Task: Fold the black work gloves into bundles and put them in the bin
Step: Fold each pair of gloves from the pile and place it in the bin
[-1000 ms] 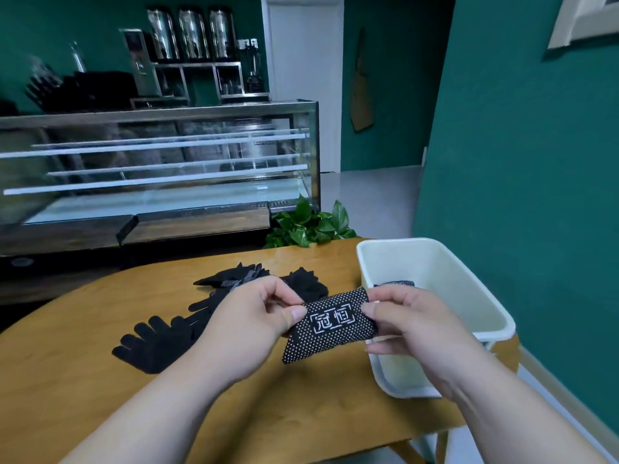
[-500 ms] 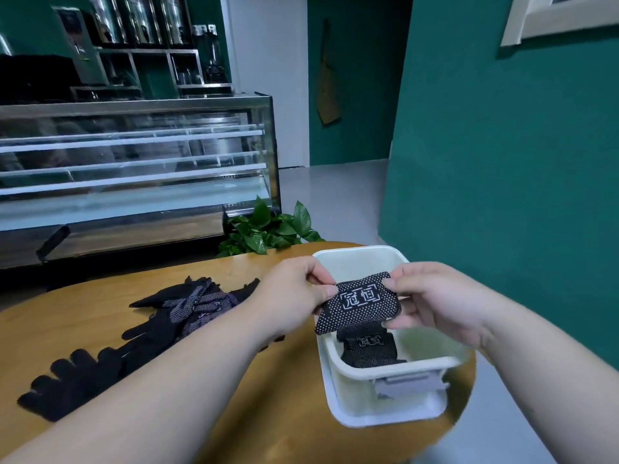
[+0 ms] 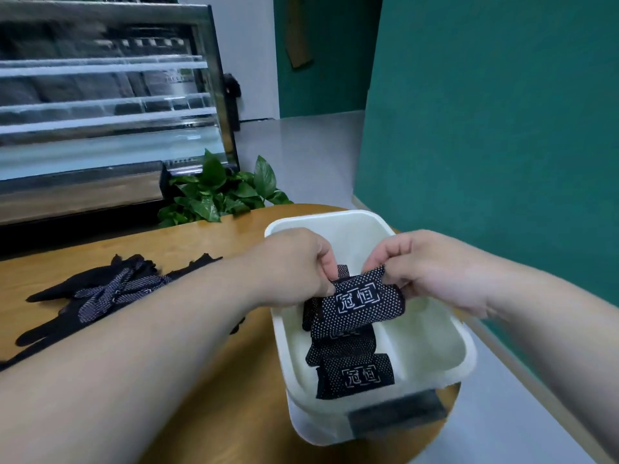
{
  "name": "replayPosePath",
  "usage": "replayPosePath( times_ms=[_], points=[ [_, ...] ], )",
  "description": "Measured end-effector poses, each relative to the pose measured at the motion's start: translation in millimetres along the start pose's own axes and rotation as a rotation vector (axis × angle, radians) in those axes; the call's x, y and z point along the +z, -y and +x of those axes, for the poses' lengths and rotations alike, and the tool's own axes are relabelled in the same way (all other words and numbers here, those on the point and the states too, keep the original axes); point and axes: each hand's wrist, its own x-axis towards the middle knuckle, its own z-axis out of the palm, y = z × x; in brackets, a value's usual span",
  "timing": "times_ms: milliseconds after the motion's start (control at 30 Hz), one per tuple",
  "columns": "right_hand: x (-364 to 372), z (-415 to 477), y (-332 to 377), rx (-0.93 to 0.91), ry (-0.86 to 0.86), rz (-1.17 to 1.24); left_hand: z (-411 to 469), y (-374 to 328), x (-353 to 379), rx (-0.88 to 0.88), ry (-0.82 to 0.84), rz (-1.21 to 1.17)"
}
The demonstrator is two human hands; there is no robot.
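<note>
The left hand point(image 3: 294, 266) and the right hand point(image 3: 432, 269) are meeting in the middle of the frame, just above the open top of a white plastic bin point(image 3: 432, 339). Both are pinching a folded glove bundle point(image 3: 358, 306). The left thumb and fingers are curling round its upper left end, and the right fingers are gripping its upper right corner. The bundle is black with white dots and a white boxed logo facing up, and it is hanging tilted, its lower edge dipping inside the bin's walls.

Below it, a second bundle point(image 3: 355, 376) with the same logo is lying on the bin floor toward the lower edge of the frame. More dotted black fabric point(image 3: 341, 346) is showing between the two; how many bundles it makes up is hard to tell. A dark label point(image 3: 398, 416) is sitting on the bin's near outer wall, blurred.

The bin is standing at the right end of a rounded wooden table point(image 3: 201, 242). At the left of the frame a loose pile of black work gloves point(image 3: 110, 289) is lying on the tabletop, partly hidden by the left forearm.

Beyond the table, a leafy green plant point(image 3: 217, 192) is showing at centre, with a glass display case point(image 3: 107, 105) filling the upper left and a green wall point(image 3: 502, 128) taking up the right.
</note>
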Motion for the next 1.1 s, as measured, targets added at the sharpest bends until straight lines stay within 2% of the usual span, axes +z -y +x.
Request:
replayPosePath(
  times_ms=[133,300,533,700,933,1100],
  points=[
    [5.0,25.5,4.5,-0.032,-0.048,-0.13,20.6,11.9,-3.7,-0.03,-0.056,0.083],
    [9.8,55.7,9.6,-0.042,-0.053,-0.23,46.1,18.3,-6.7,-0.023,-0.16,0.326],
    [18.8,102.0,10.3,-0.071,-0.194,-0.642,71.7,25.5,-5.5,-0.018,-0.164,0.564],
    [27.2,122.1,2.1,-0.072,-0.179,-0.84,79.6,18.8,8.9,0.021,-0.093,0.802],
    [34.5,138.8,-8.7,-0.01,-0.12,-0.975,90.2,20.5,10.0,-0.019,0.004,0.8],
    [37.5,147.9,-20.0,-0.053,-0.127,-1.023,93.3,18.4,11.0,-0.052,0.071,0.797]
  ],
)
